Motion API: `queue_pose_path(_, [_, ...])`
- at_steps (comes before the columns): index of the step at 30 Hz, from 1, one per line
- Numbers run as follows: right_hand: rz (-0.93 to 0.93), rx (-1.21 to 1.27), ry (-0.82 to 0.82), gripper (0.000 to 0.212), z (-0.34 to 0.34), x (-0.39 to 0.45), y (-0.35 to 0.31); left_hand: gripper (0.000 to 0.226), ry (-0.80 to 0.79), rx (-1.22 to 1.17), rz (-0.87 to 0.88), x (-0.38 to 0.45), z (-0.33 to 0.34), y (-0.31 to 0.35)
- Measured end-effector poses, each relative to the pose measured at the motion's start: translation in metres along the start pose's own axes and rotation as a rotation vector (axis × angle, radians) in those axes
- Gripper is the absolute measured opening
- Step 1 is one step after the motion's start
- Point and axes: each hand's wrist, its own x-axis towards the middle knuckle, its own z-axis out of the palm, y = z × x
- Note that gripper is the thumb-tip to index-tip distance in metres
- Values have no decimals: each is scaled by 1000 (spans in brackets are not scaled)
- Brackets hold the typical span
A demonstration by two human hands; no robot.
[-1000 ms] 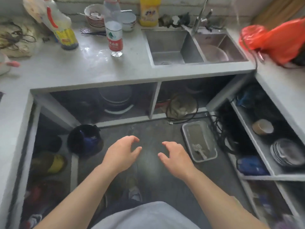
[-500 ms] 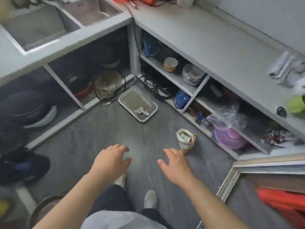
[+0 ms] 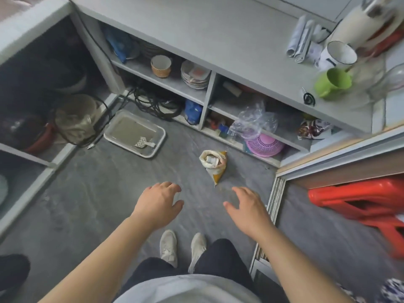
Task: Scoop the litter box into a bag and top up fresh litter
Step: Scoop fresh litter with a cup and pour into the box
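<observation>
A white rectangular litter box (image 3: 109, 134) sits on the grey floor against the corner shelves, with grey litter and a white slotted scoop (image 3: 143, 143) lying in its near right corner. An open yellow-and-white bag (image 3: 213, 165) stands on the floor to its right, a small container inside it. My left hand (image 3: 157, 205) and my right hand (image 3: 248, 209) hover empty over the floor in front of me, fingers spread, well short of both box and bag. My two white shoes show below them.
Open shelves run along the right wall with a cup (image 3: 161, 65), stacked plates (image 3: 195, 76), black cables (image 3: 156, 103), a clear plastic bag (image 3: 254, 120) and a pink colander (image 3: 264, 145). The counter (image 3: 218, 40) holds a green mug (image 3: 332, 83). A red stool (image 3: 360, 206) lies at right.
The view has swung from the sink counter to the right and down. The litter box has shifted left in view, and the bag and stool came into sight. Both hands stay empty.
</observation>
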Motion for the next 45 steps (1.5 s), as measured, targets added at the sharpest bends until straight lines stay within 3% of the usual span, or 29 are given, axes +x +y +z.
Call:
queue_pose_path(8, [31, 78, -94, 58, -21, 51, 39, 44, -27, 13, -52, 56, -12, 37])
queue_pose_path(14, [23, 113, -78, 52, -51, 106, 46, 42, 13, -64, -136, 91, -25, 51])
queue_pose_path(22, [94, 134, -135, 53, -54, 171, 4, 39, -45, -109, -181, 150, -51, -8])
queue_pose_path(29, [188, 242, -110, 53, -45, 218, -42, 42, -97, -58, -106, 233, -91, -56])
queue_pose_path(39, [276, 295, -144, 50, -43, 290, -18, 39, -156, -54, -40, 327, -98, -45])
queue_pose_path(45, [434, 343, -129, 40, -31, 329, -1, 37, -206, -66, -11, 381, -88, -58])
